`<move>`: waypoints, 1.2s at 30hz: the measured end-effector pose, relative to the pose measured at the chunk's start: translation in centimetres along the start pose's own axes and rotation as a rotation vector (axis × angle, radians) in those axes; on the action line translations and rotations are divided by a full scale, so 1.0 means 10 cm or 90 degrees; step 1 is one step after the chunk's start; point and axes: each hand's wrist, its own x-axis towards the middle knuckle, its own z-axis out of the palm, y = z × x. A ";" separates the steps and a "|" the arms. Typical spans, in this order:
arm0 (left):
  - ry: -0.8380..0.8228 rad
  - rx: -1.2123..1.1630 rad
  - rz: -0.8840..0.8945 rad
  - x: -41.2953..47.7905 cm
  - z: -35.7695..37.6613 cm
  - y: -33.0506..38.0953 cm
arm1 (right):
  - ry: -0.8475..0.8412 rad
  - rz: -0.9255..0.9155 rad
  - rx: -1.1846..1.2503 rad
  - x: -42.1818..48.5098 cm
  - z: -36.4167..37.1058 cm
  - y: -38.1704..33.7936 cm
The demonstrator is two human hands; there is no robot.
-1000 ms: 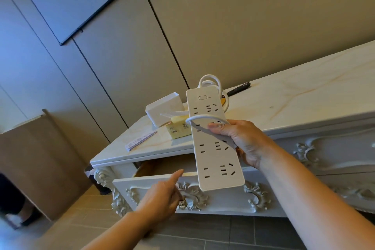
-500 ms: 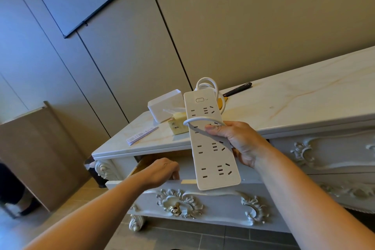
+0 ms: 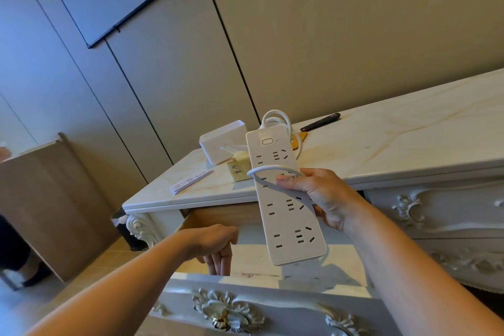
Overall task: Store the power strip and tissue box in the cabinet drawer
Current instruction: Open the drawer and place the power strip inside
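Note:
My right hand grips a long white power strip around its middle and holds it tilted above the open drawer. Its cord loops over the front of the strip and coils behind the top end. The ornate white cabinet drawer is pulled far out and shows a pale bottom. My left hand reaches over the drawer front, fingers hooked down just behind it. On the marble cabinet top stands a yellow tissue box with a tissue sticking up, partly behind the strip.
A white box stands behind the tissue box. A paper slip lies at the top's left end, a black pen farther back. A brown wooden panel stands left of the cabinet. A closed drawer is to the right.
The drawer has come much farther out toward me, drawn by my left hand. My right hand has kept the power strip almost in the same place.

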 end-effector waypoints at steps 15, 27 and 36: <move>-0.087 -0.011 0.016 0.01 -0.29 0.11 | 0.007 0.030 -0.070 0.09 -0.14 0.11; 0.021 -0.318 0.139 0.43 -0.64 -0.20 | -0.187 0.156 -0.445 0.17 -0.46 -0.10; 0.069 -0.392 0.155 0.73 -0.57 -0.46 | -0.284 0.268 -0.668 0.59 -0.10 -0.12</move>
